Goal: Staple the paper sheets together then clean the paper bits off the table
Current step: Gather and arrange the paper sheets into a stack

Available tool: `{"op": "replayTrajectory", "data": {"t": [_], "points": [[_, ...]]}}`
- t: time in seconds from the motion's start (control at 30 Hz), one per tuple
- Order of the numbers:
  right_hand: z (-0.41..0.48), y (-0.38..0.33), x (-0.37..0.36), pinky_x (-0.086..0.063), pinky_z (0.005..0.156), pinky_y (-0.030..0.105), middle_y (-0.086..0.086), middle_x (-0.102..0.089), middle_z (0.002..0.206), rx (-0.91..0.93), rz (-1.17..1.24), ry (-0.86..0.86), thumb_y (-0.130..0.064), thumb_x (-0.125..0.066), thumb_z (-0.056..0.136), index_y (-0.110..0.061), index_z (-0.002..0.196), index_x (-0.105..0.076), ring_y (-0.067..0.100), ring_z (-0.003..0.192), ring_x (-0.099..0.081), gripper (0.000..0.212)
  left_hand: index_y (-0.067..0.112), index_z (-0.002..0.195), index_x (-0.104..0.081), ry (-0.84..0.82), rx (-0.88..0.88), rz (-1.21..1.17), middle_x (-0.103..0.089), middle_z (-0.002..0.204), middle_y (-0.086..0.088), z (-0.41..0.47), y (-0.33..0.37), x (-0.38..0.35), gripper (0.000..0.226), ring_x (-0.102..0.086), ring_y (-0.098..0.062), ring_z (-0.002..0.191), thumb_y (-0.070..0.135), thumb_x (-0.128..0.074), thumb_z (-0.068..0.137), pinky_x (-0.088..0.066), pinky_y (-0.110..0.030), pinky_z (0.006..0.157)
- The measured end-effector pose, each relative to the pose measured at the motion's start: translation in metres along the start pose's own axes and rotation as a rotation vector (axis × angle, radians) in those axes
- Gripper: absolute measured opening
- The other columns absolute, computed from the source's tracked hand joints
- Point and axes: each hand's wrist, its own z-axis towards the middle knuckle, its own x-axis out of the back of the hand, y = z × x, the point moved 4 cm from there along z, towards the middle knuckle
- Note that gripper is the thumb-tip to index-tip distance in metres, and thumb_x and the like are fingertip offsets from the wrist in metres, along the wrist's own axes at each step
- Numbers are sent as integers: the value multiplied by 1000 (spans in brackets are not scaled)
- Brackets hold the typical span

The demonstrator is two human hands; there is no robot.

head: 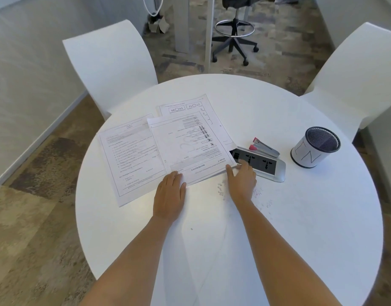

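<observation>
On the round white table (278, 250), a recessed power socket panel (261, 164) serves as the reference for everything else. The paper sheets (168, 149) lie loose and fanned to the left of the panel, three of them overlapping. The topmost, a mathematics worksheet (190, 146), has its corner reaching over the panel's left end. The left hand (170, 192) lies flat, well left of the panel, with its fingers extended and resting on the near edge of that top worksheet, gripping nothing. The right hand (242, 180) is also flat and unclenched. Its fingers touch the worksheet's corner and the panel's near edge. A pink and silver stapler (266, 147) lies just behind the panel, untouched. Small white paper bits (221, 191) are scattered on the table just in front of the panel, beside and to the right of the right wrist. A mesh pen cup (314, 147) wrapped in paper stands to the right of the panel, slightly behind it.
</observation>
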Motion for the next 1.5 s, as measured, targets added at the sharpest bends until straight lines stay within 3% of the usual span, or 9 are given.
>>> {"op": "replayTrajectory", "data": {"t": [0.27,0.47,0.63,0.73,0.87,1.1,1.23,1.33,1.5], "points": [[20,-10,-11,-42,81,29,1,-49,95,-508,547,-56,-23,-69,84,-9,128,-44,21,95,-51,52,13,104,-59,37,-34,9,-60,112,-1,5,1,6,36,-57,-23,93,26,-29,88,-45,-32,75],[27,-13,-16,-34,41,11,2,-58,69,-570,661,-107,-13,-67,85,-10,78,-61,12,57,-46,10,14,104,-57,82,-62,17,-63,98,0,9,0,15,31,-61,-23,77,23,-33,87,-48,-31,62],[32,-37,-9,-55,87,37,9,-68,105,-399,668,-104,-13,-62,89,-10,98,-60,23,93,-65,10,8,112,-61,108,-79,4,-66,107,-4,21,0,25,31,-65,-24,85,17,-44,88,-51,-31,66],[33,-67,13,-54,86,33,1,-66,102,-142,613,-94,-22,-58,92,-20,95,-56,19,96,-64,4,7,123,-55,150,-56,-77,-59,122,-9,40,4,45,34,-59,-26,107,11,-54,89,-47,-34,85],[34,-112,49,-44,66,3,-9,-62,96,187,523,-57,-19,-49,96,-17,103,-58,3,81,-57,12,9,137,-41,273,-60,-220,-43,142,-8,76,17,92,49,-39,-24,132,16,-52,90,-27,-30,106],[39,-184,93,-38,67,-1,-10,-59,98,540,365,-77,-17,-42,99,-14,109,-61,-9,83,-51,21,13,141,-36,446,-161,-239,-36,149,-8,121,38,175,70,-31,-24,138,50,-55,84,-13,-41,116],[43,-212,103,-41,71,5,-12,-61,97,591,337,-118,-18,-45,98,-19,110,-64,-4,84,-54,23,17,117,-62,428,-251,-302,-64,123,-1,127,37,200,43,-56,-18,116,46,-55,87,-27,-35,108],[47,-223,104,-42,72,11,-12,-63,94,588,370,-126,-20,-47,97,-21,107,-64,3,86,-58,20,15,106,-68,341,-174,-450,-71,106,-1,130,34,207,29,-65,-13,91,36,-57,89,-51,-27,82],[59,-219,99,-44,70,6,-9,-65,97,547,407,-109,-21,-48,97,-18,108,-64,1,86,-59,20,13,106,-66,363,-115,-509,-66,96,3,136,32,211,25,-60,-11,77,30,-56,91,-41,-4,59]]}}
